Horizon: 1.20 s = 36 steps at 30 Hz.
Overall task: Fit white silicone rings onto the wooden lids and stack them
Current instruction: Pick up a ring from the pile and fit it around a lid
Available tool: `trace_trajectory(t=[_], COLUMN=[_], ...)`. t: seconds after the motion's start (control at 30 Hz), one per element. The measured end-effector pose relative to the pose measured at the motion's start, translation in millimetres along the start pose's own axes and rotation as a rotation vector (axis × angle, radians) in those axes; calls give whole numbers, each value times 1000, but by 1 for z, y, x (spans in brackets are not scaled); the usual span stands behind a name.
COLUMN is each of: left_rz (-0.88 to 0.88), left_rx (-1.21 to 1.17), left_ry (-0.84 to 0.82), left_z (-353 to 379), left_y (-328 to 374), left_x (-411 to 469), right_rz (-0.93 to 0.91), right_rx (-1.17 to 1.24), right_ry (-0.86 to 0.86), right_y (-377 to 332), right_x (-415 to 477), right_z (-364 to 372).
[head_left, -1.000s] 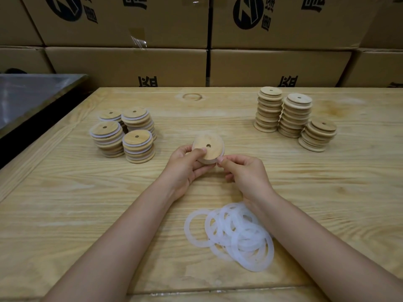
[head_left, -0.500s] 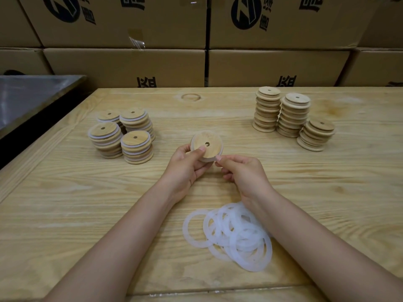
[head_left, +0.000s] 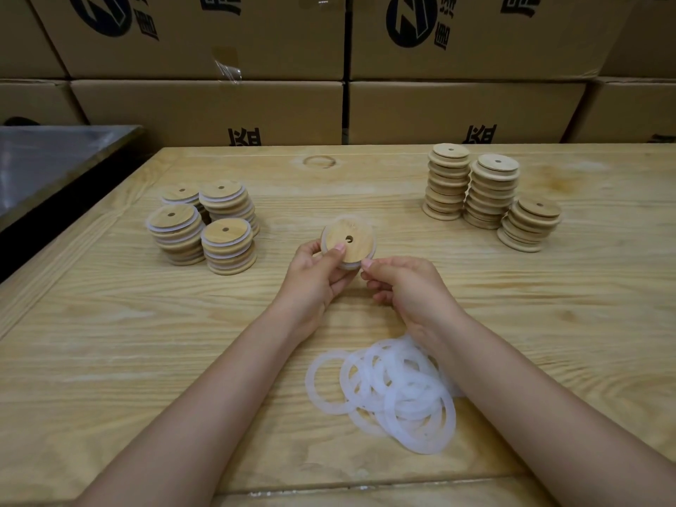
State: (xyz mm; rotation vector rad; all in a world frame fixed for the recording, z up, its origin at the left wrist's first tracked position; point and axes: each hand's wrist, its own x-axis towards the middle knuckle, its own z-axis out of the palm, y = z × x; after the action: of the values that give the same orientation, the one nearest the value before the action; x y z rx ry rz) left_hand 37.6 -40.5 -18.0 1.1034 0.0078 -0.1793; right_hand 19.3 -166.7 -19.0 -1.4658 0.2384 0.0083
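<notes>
The wooden lid (head_left: 353,243) is being held above the middle of the pine table (head_left: 109,342), tilted so that its flat face and small centre hole are facing the camera. A white silicone ring (head_left: 345,217) is sitting around its rim, showing as a pale, slightly blurred edge along the top and bottom; how fully it is seated cannot be told. The left hand (head_left: 314,276) is gripping the lid from the lower left, its thumb lying across the face and its fingers curling behind. The right hand (head_left: 406,287) is working at the lid's lower right edge, with its thumb and forefinger pinching the ring there and its other fingers curling loosely into the palm.

A loose pile of silicone rings (head_left: 409,404) is lying overlapped on the table nearer the person, between the forearms and partly under the right wrist. Four short stacks of ringed lids (head_left: 226,247) are standing close together to the left of the hands, white edges showing between the wood. Three stacks of bare lids (head_left: 492,192) are standing well apart from them on the far right, touching one another. Printed cardboard boxes (head_left: 205,111) are lining the back, and a grey metal surface (head_left: 47,159) is sitting at the far left.
</notes>
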Motion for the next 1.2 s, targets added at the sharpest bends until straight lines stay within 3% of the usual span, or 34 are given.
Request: trace_trajectory(t=[0.3, 0.43, 0.77, 0.93, 1.2], left_rz=[140, 267, 499, 456, 258], left_rx=[111, 295, 577, 534, 266], left_ry=[-65, -99, 53, 64, 17], left_z=[-4, -5, -14, -14, -12], left_y=[-2, -1, -5, -5, 0], left_x=[2, -2, 4, 4, 3], right_rz=[-62, -57, -87, -123, -107], right_rx=[-12, 117, 158, 129, 103], right_ry=[49, -57, -110, -100, -100], right_y=[0, -7, -3, -3, 0], right_x=[0, 2, 4, 5, 6], right_z=[-3, -8, -10, -11, -10])
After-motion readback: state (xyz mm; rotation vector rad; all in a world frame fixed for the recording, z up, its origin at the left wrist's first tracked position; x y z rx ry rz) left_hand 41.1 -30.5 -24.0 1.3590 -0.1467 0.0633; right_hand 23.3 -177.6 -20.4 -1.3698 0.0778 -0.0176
